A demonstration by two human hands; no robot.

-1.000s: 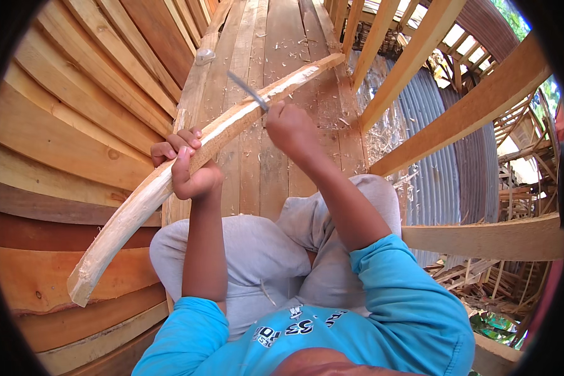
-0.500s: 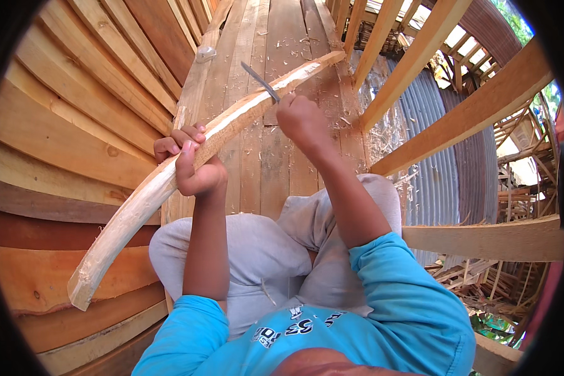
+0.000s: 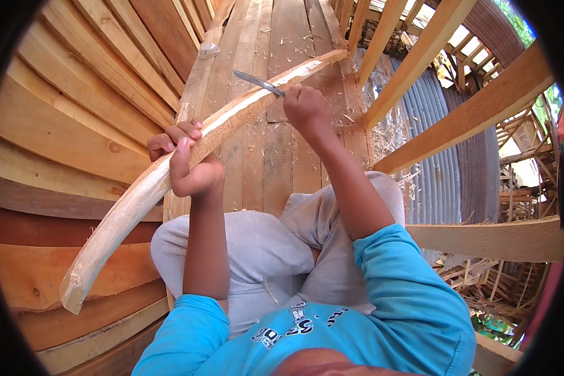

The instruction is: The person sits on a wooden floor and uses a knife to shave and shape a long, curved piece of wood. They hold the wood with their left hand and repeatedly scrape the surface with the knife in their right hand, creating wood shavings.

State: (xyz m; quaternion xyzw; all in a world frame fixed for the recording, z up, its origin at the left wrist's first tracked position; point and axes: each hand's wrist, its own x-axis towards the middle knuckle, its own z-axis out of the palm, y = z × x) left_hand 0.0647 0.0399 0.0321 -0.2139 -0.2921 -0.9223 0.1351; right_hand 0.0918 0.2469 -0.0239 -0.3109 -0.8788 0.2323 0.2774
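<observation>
A long pale wooden pole (image 3: 229, 123) runs from the lower left up to the far right, in front of my crossed legs. Its upper face is peeled whitish, while its side is rougher and tan. My left hand (image 3: 185, 160) grips it near its middle, thumb on the near side and fingertips over the far edge. My right hand (image 3: 307, 111) is closed round the handle of a knife (image 3: 257, 81); the fist hides that handle. The blade lies across the pole's far part and points left.
Shavings dot the plank floor (image 3: 276, 156). Stacked boards form a wall (image 3: 75, 125) on the left. Wooden rails (image 3: 476, 106) stand on the right, with corrugated metal sheets (image 3: 432, 144) beyond them. A small clear object (image 3: 208, 50) lies near the wall.
My right hand has shifted slightly right, and the knife blade has turned flatter across the pole. The pole's near end has moved a little left and down along with my left hand.
</observation>
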